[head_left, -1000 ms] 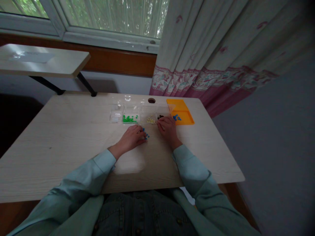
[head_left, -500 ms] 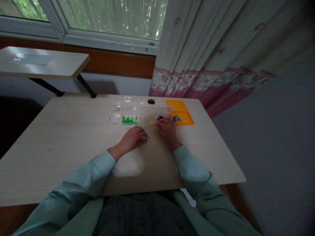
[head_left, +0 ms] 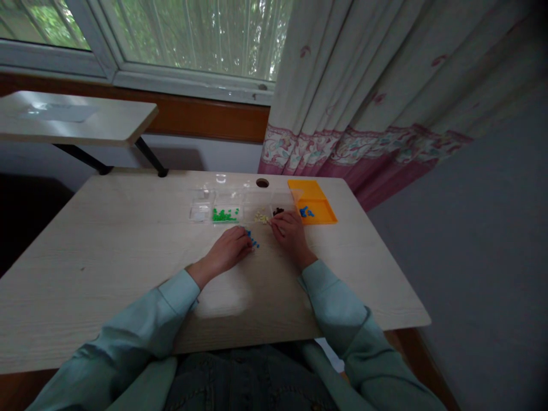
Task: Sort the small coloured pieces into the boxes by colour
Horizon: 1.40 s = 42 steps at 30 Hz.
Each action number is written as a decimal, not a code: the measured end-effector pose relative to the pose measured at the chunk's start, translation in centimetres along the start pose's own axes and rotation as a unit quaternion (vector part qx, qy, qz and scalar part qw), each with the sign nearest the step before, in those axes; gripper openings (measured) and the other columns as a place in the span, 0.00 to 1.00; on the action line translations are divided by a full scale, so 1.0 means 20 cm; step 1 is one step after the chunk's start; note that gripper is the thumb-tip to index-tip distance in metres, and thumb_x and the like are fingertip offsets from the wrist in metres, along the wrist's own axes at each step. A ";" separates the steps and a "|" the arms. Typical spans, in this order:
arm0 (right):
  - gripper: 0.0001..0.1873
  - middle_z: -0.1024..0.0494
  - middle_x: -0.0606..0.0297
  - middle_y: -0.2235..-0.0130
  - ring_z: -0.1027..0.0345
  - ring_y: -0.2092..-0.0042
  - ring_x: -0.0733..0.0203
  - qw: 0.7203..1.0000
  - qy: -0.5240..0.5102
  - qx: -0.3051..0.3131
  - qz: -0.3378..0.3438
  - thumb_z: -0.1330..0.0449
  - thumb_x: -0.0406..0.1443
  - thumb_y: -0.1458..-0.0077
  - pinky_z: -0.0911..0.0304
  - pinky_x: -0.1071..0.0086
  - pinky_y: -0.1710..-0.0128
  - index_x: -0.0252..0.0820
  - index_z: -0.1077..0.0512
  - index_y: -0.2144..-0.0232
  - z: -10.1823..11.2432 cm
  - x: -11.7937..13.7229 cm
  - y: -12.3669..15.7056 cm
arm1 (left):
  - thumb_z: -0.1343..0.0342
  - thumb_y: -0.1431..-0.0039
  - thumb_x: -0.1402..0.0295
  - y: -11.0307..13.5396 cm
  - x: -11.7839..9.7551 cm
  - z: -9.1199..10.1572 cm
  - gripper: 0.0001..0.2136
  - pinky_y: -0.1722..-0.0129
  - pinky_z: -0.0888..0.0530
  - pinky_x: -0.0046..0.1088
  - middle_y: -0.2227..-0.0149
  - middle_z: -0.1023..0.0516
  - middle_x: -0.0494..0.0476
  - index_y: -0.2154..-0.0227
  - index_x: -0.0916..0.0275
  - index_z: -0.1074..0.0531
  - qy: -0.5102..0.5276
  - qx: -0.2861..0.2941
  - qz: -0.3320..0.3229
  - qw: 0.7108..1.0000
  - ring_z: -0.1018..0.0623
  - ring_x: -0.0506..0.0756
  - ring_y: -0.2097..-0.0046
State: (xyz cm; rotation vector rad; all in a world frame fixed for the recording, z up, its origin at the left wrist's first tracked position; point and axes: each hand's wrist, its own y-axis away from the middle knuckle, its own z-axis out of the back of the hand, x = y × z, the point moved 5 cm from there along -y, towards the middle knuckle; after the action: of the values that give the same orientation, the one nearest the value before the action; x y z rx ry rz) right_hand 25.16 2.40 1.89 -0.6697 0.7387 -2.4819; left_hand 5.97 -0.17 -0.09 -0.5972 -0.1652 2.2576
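My left hand [head_left: 231, 248] rests on the table with its fingers curled in, closed on a few small blue pieces [head_left: 253, 242] at its fingertips. Their exact kind is too small to make out. My right hand [head_left: 291, 234] is at the front edge of a clear divided box [head_left: 244, 221], thumb and fingers pinched together beside the pale yellow bits [head_left: 261, 217]. Whatever sits in that pinch is too small to name. Dark brown bits [head_left: 278, 211] lie in the compartment just behind the right fingers, and green bits [head_left: 225, 215] fill part of another compartment.
An orange tray [head_left: 329, 216] with more blue pieces [head_left: 305, 212] stands right of the clear box. Behind the box is a round hole [head_left: 262, 183] in the wooden table [head_left: 128, 245]. A raised shelf [head_left: 115, 123] stands at the back left, a curtain [head_left: 325, 114] at the back right.
My right hand's pinched fingertips have shifted slightly left and toward me, near the pale yellow bits. The left fingers have curled in more around the blue pieces. The view has tilted slightly up.
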 end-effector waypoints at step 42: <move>0.08 0.20 0.62 0.62 0.31 0.54 0.55 1.000 0.019 -0.014 0.008 0.41 0.39 0.38 0.37 0.54 0.48 0.48 0.21 0.63 0.08 -0.03 -0.01 | 0.53 0.31 0.64 0.00 0.11 0.04 0.13 0.58 0.30 0.34 0.65 0.29 0.59 0.62 0.64 0.26 0.109 -0.120 0.080 0.983 0.29 0.56 0.59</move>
State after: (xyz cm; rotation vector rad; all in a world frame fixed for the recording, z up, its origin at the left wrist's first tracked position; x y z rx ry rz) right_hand 26.48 2.27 2.98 -0.6267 0.7923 -2.4806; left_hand 4.25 1.49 -0.32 -1.0138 -0.2913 2.3237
